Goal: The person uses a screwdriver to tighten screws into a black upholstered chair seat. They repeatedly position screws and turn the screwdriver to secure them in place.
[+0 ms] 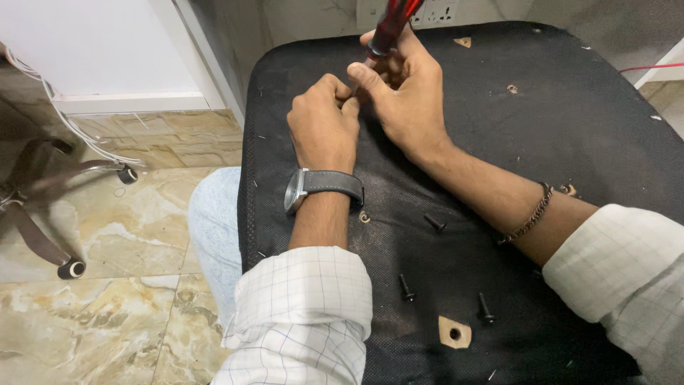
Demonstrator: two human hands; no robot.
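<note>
My right hand (402,89) grips a screwdriver with a red translucent handle (388,25), held nearly upright over the black fabric underside of a chair seat (570,114). Its tip is hidden behind my fingers. My left hand (324,121) is closed into a fist right beside the screwdriver's shaft, fingers pinched at the tip; what they hold is hidden. A grey-strapped watch (324,187) sits on my left wrist, a chain bracelet (531,217) on my right.
Three loose black screws (434,223) (406,287) (485,308) lie on the seat near me. Bare wood shows at a torn hole (454,332). A chair base with castors (71,269) stands on the marble floor at left, cables (57,114) by the wall.
</note>
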